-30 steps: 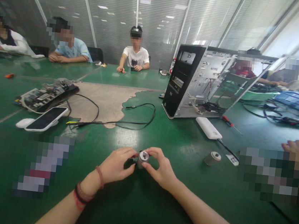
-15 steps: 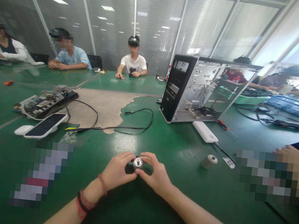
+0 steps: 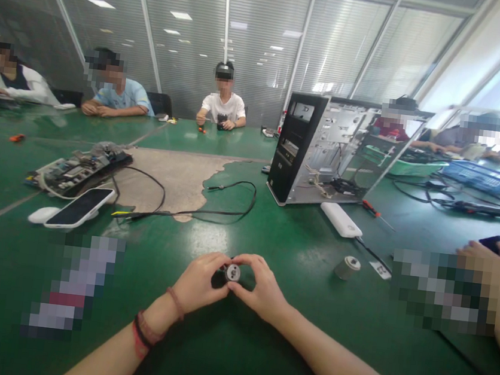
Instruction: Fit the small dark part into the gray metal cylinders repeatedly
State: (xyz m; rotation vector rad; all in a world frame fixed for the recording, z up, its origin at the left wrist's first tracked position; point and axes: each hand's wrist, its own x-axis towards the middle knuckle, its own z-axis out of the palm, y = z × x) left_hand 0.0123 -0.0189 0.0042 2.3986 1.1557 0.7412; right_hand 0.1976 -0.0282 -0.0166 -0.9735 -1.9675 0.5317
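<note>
1. While the left hand [image 3: 198, 279] pinches one side of a metal cylinder [image 3: 233, 273] between thumb and fingers, the right hand [image 3: 264, 288] has the same grip on the other side.
2. The metal cylinder, round end in view, is between the hands; whether it touches the green table [image 3: 213, 352] cannot be told.
3. To the right, a second cylinder [image 3: 347, 269] stands on the table, near a white device [image 3: 341, 220] with a dark cable [image 3: 371, 252].
4. Beyond, an open computer case [image 3: 297, 151] stands with a red-and-black screwdriver [image 3: 370, 209] just beside it.
5. At left, a phone [image 3: 80, 208] lies near a circuit board [image 3: 75, 172].
</note>
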